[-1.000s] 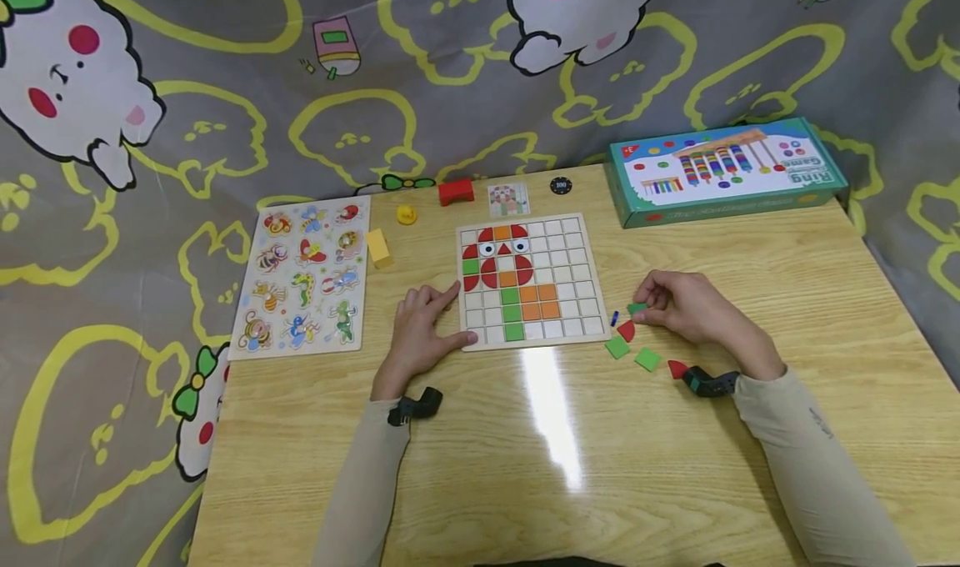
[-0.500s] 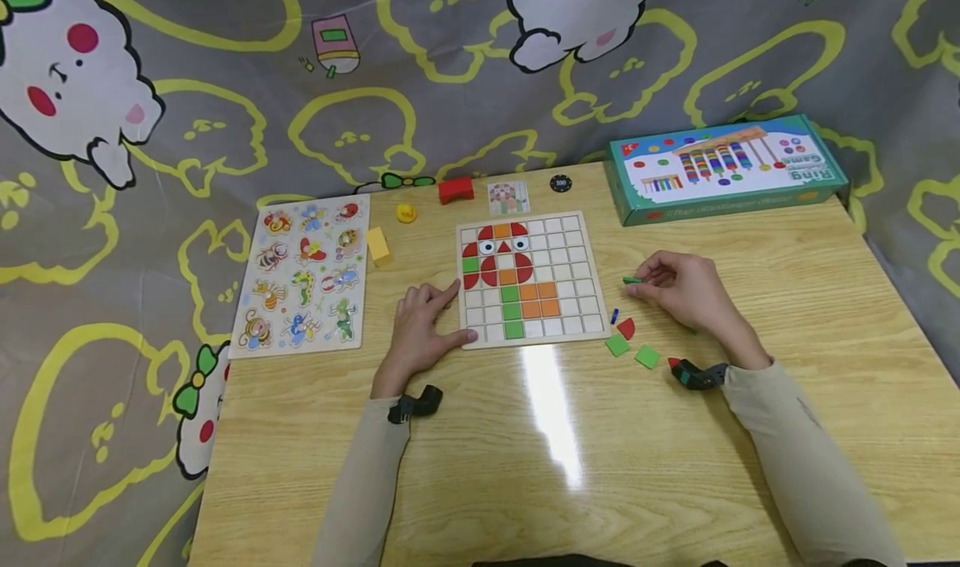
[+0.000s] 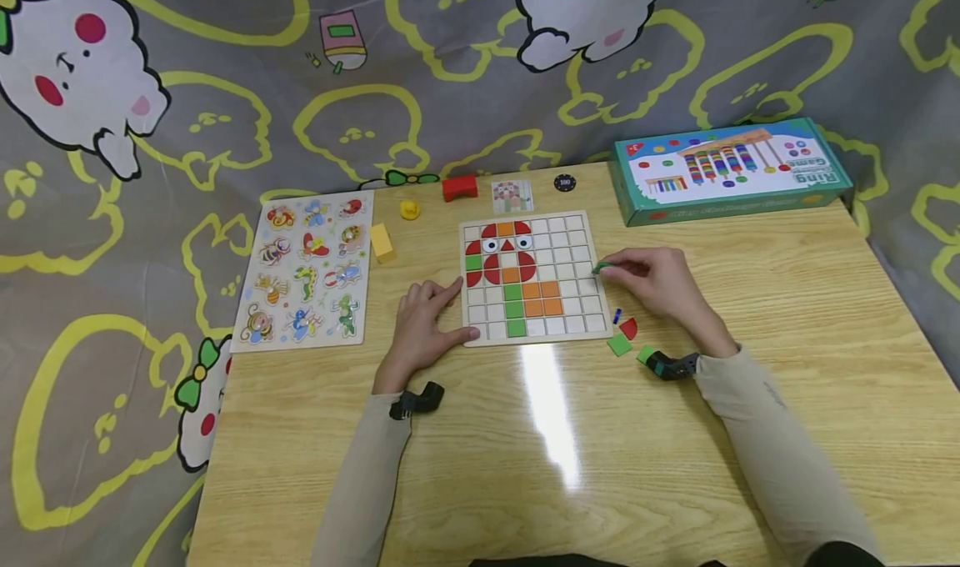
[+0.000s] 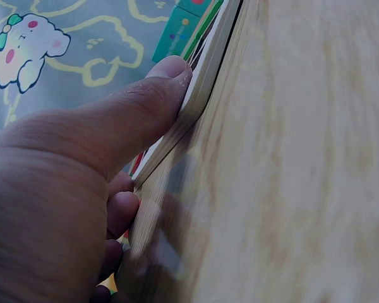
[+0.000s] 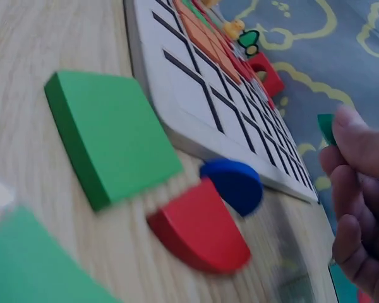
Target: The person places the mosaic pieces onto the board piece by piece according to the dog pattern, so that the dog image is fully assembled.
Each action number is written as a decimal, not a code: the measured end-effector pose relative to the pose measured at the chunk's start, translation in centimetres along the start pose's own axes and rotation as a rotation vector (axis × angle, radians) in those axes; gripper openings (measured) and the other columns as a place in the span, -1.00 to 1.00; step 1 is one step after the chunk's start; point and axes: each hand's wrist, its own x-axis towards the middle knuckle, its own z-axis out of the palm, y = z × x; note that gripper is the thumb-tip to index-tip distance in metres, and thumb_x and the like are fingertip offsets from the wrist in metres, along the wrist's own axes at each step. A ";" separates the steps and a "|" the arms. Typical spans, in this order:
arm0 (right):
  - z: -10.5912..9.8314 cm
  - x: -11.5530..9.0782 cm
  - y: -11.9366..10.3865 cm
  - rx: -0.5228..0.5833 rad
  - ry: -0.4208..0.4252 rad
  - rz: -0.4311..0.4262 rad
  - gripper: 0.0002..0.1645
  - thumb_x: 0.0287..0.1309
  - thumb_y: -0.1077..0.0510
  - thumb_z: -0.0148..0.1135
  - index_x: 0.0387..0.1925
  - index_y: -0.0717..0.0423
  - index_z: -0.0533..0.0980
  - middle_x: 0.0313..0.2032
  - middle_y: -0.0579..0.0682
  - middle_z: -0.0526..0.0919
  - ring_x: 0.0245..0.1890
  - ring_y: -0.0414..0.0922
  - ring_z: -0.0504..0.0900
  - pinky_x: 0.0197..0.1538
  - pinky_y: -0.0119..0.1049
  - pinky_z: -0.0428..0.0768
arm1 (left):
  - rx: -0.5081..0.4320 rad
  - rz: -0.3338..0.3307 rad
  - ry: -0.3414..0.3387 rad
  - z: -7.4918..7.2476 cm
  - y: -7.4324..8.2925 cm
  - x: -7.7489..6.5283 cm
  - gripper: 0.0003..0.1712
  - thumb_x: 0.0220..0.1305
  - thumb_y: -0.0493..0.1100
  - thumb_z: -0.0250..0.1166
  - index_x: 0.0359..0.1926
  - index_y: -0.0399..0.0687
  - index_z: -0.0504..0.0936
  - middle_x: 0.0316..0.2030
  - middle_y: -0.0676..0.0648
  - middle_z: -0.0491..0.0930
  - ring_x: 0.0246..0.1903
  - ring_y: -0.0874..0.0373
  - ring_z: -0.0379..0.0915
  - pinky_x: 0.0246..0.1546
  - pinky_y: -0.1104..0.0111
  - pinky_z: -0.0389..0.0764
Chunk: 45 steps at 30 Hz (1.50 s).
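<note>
My left hand (image 3: 423, 327) steadies the lower left corner of a square-grid puzzle board (image 3: 577, 327). Its thumb (image 4: 136, 113) lies straight against the rim, and the index finger touches the left side. Red, green and orange pieces form a figure in the board's cells. At the right edge of the board, my right hand (image 3: 651, 279) pinches a small green tile (image 5: 326, 128) between thumb and fingers; most of the tile is hidden. Below that hand lie a green square tile (image 5: 114, 136), a red quarter-round tile (image 5: 202, 228), a blue piece (image 5: 232, 185) and another green tile (image 3: 646, 354).
An insect puzzle board (image 3: 303, 275) lies left, with a yellow block (image 3: 382, 243) beside it. Along the back are a yellow duck (image 3: 409, 209), red block (image 3: 460, 188), pattern card (image 3: 512, 196) and black chip (image 3: 565, 183). A ring game box (image 3: 731, 171) stands back right.
My right hand has lifted the green tile from the loose pieces and carried it left and away from me to the board's right edge. The left hand has stayed at the corner.
</note>
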 end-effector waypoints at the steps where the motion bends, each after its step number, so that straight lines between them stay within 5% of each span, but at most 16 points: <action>1: 0.2 0.1 -0.1 -0.005 -0.005 0.001 -0.77 0.26 0.00 0.31 -0.16 0.00 0.74 -0.23 -0.02 0.77 -0.32 -0.20 0.65 -0.29 -0.54 0.45 | -0.001 0.001 0.002 0.0 0.0 0.0 0.05 -0.04 0.40 0.44 0.46 0.24 0.31 -0.12 0.04 0.37 -0.19 0.10 0.11 -0.12 0.23 0.10; 9: 1.6 0.6 -1.3 0.016 -0.077 0.017 -0.74 0.27 0.08 0.31 -0.05 0.05 0.71 -0.10 0.06 0.75 -0.20 -0.10 0.68 -0.22 -0.47 0.50 | -0.010 0.002 0.004 0.0 -0.1 0.0 0.04 -0.03 0.39 0.44 0.45 0.24 0.32 -0.13 0.06 0.36 -0.19 0.10 0.10 -0.12 0.24 0.09; 18: 2.9 0.4 -1.7 0.047 -0.149 -0.030 -0.77 0.10 0.17 0.45 -0.16 0.09 0.70 -0.41 -0.09 0.67 -0.43 -0.16 0.57 -0.36 -0.38 0.51 | -0.004 0.001 -0.006 -0.2 0.1 0.0 0.04 -0.02 0.40 0.44 0.46 0.23 0.31 -0.12 0.05 0.36 -0.20 0.10 0.10 -0.13 0.25 0.09; 33: 3.3 0.7 -1.9 -0.016 -0.164 -0.086 -0.83 0.13 0.17 0.43 -0.22 0.14 0.70 -0.42 -0.05 0.65 -0.45 -0.15 0.53 -0.37 -0.37 0.48 | -0.010 -0.010 -0.008 -0.3 0.3 0.0 0.04 -0.03 0.38 0.45 0.46 0.22 0.31 -0.12 0.05 0.36 -0.20 0.09 0.10 -0.15 0.25 0.08; 39: 1.7 0.0 -1.5 -0.008 -0.122 -0.066 -0.78 0.10 0.13 0.46 -0.19 0.07 0.70 -0.41 -0.11 0.65 -0.44 -0.18 0.52 -0.37 -0.39 0.46 | -0.005 -0.010 -0.011 -0.1 0.1 0.0 0.03 -0.02 0.40 0.43 0.46 0.24 0.31 -0.12 0.05 0.35 -0.20 0.10 0.10 -0.14 0.25 0.09; 45: -1.3 -2.9 -0.8 -0.002 -0.126 -0.071 -0.83 0.06 0.11 0.50 -0.27 -0.05 0.70 -0.47 -0.22 0.63 -0.49 -0.25 0.52 -0.40 -0.43 0.46 | -0.007 -0.003 -0.009 -0.2 0.1 -0.1 0.05 -0.03 0.41 0.43 0.46 0.24 0.30 -0.11 0.05 0.36 -0.19 0.10 0.11 -0.11 0.23 0.11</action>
